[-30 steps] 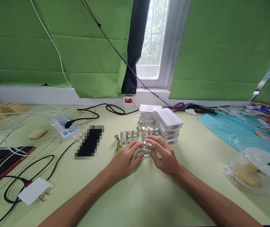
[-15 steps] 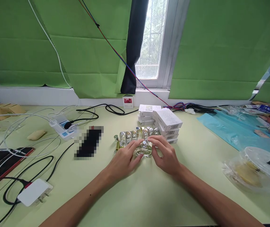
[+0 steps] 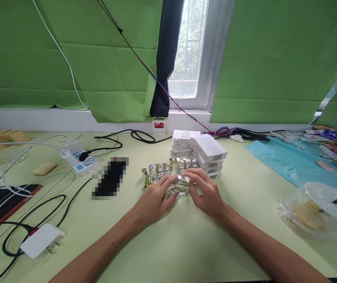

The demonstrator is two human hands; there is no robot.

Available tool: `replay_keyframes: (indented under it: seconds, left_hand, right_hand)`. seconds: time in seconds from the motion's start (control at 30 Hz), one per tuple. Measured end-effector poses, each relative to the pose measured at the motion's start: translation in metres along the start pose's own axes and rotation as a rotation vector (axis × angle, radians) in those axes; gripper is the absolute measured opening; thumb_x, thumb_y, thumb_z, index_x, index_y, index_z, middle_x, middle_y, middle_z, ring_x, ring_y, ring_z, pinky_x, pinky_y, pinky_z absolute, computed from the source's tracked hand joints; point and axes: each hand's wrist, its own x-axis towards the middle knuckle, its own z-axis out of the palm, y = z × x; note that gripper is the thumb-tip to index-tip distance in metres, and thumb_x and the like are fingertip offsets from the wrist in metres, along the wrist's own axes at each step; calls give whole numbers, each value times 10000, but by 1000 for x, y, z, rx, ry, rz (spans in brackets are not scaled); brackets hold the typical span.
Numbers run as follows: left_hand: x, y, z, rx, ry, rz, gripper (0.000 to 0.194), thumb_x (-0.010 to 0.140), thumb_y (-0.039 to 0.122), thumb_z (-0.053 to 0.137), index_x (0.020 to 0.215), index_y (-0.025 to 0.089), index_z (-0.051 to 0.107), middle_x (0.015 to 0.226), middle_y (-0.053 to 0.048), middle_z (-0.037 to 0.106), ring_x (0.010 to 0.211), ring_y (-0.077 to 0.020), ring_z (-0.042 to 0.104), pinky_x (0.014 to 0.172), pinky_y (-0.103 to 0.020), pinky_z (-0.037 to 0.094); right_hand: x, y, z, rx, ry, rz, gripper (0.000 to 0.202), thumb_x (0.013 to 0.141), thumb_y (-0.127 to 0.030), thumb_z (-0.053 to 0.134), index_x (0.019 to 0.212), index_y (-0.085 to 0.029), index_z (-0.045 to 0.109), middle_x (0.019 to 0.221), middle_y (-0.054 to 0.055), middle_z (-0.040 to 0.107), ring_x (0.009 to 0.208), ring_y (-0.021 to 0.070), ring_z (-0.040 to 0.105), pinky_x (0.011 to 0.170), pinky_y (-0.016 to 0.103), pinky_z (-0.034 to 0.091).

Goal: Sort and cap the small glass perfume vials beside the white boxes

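A clear, rounded glass perfume bottle [image 3: 179, 190] with a silver top stands upright on the table between my hands. From its left side, my left hand [image 3: 155, 197] curls round it, thumb at the front and fingers behind. The fingers of my right hand [image 3: 206, 193] bend round the bottle's right side, partly hiding it. Just behind stand several small glass bottles [image 3: 160, 169] in a row, with a few gold and silver spray caps [image 3: 146, 179] at the left end.
White boxes [image 3: 211, 148] are stacked behind my right hand. On the left lie a power strip [image 3: 78, 160], cables, a white charger [image 3: 43, 240] and a red-edged phone [image 3: 11, 206]. A lidded plastic cup [image 3: 318, 212] and blue plastic sheet [image 3: 277, 159] are at right.
My hands keep nearly the same pose around the perfume bottle. The whole view has shifted very slightly.
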Motion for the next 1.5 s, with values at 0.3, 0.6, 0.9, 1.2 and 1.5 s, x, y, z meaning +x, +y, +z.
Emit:
replay_keyframes:
  seconds: [0.3, 0.6, 0.9, 1.2, 1.5]
  left_hand:
    - [0, 1, 0, 13, 16, 14, 412, 999, 290, 514, 1405, 274, 445, 1260, -66, 623, 631, -90, 616, 615, -268, 531]
    - [0, 1, -1, 8, 38, 22, 374, 986, 271, 527, 1358, 252, 486, 1228, -69, 647, 660, -102, 636, 628, -273, 540]
    - [0, 2, -3, 20, 16, 14, 349, 994, 282, 508, 1339, 244, 477, 1200, -62, 646, 616, -94, 606, 604, -271, 522]
    - [1, 3, -2, 31, 7, 2, 362, 997, 273, 505, 1354, 234, 465, 1196, -71, 647, 648, -104, 619, 617, -278, 525]
    - [2, 4, -3, 34, 26, 7, 362, 984, 256, 515, 1344, 240, 486, 1207, -69, 654, 666, -114, 641, 613, -275, 530]
  right_hand:
    - [1, 1, 0, -6, 12, -2, 401, 930, -27, 478, 1261, -239, 561, 1139, 96, 654, 1084, 208, 626, 922, 382, 561]
    - [-3, 8, -5, -299, -27, 179, 257, 945, -110, 452, 1139, -186, 602, 994, 76, 698, 733, 157, 666, 601, 254, 505]
    - [0, 4, -8, -509, -304, 449, 265, 930, -122, 484, 1123, -180, 657, 1011, 78, 741, 836, 201, 708, 659, 255, 448]
    - [3, 0, -9, -594, -469, 546, 161, 942, -138, 511, 971, -201, 657, 889, 34, 721, 724, 179, 657, 555, 280, 261]
    - [5, -4, -7, -605, -548, 584, 147, 973, -154, 504, 921, -198, 635, 862, 39, 705, 700, 171, 638, 546, 282, 212]
